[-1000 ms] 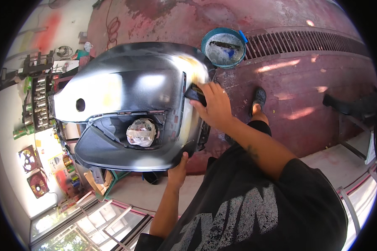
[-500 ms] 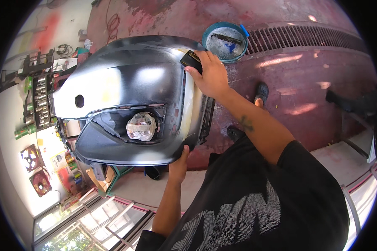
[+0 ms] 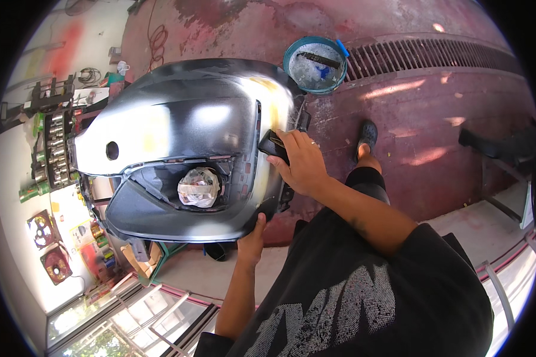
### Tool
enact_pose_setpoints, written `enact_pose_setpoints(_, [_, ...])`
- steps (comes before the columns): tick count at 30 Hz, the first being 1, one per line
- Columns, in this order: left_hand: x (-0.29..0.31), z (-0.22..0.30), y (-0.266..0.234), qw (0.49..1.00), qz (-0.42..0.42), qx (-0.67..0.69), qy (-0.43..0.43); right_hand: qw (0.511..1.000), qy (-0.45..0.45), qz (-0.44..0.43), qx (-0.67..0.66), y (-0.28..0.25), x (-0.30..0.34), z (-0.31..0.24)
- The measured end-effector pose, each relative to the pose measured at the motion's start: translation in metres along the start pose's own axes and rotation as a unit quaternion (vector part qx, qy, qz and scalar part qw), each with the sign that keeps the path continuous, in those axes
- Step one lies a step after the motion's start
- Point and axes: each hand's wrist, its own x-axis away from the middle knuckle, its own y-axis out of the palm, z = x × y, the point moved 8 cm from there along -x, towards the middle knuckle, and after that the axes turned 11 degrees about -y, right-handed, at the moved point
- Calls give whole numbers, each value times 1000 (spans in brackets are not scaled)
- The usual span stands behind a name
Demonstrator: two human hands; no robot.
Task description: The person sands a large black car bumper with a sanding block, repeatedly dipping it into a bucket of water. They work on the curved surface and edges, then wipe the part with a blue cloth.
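Observation:
A car bumper [image 3: 211, 122], black with pale grey and whitish patches, lies in front of me with its skin facing up. My right hand [image 3: 302, 162] grips a dark sanding block [image 3: 274, 146] and holds it against the whitish strip at the bumper's right end. Its underside is hidden. At the bumper's near right corner, my left hand [image 3: 253, 241] holds the edge, thumb on top and fingers out of sight beneath. A crumpled wad of clear plastic and tape [image 3: 199, 187] sits in the bumper's round opening.
Beyond the bumper, a teal bucket [image 3: 287, 55] of sudsy water holds a dark bar and something blue. A floor grate [image 3: 435, 55] runs right from it. Sockets [image 3: 58, 146] and two fans [image 3: 41, 231] are at left. A green stand [image 3: 161, 262] shows under the bumper.
My right hand has slid the sanding block toward me along the strip, from the far corner to about midway. My left hand still holds the near edge.

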Motion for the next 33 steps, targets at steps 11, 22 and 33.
enact_pose_setpoints(11, [3, 2, 4, 999, -5, 38, -8, 1000, -11, 8, 10, 0, -6, 6])
enact_pose_setpoints(22, [-1, 6, 6, 999, 15, 43, -1, 994, 30, -99, 25, -62, -68, 98])
enact_pose_setpoints(33, [-4, 1, 4, 998, 20, 63, 0, 895, -163, -391, 138, -6, -57, 69])
